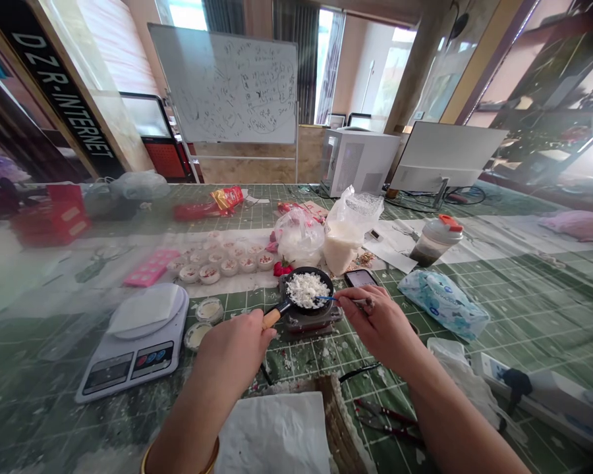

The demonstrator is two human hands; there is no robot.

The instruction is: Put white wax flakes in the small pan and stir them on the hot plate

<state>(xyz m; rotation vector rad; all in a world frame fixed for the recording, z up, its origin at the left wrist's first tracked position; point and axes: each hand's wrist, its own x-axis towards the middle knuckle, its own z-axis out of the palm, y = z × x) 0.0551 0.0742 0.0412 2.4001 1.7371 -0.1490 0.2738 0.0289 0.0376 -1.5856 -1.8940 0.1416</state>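
My left hand (pixel 240 345) is closed round the wooden-ended handle of a small black frying pan (pixel 286 307). White flakes or chunks (pixel 307 289) fill the pan, which rests on a small dark hot plate (pixel 312 324). In my right hand (pixel 375 316) a thin stick, blue towards its tip (pixel 327 298), is pinched between the fingers; its end reaches into the white chunks at the pan's right side. Two small cups of pale, creamy contents (pixel 210 310) stand left of the pan. Just behind my right fingers lies a phone (pixel 360 278).
A white kitchen scale (pixel 178 319) stands at left, by a pink mould (pixel 151 266) and several filled cups (pixel 228 266). Behind the pan are bags of white material (pixel 343 247). At right are a shaker bottle (pixel 437 240), a wipes pack (pixel 445 303), red-handled pliers (pixel 388 418) and a power strip (pixel 548 392).
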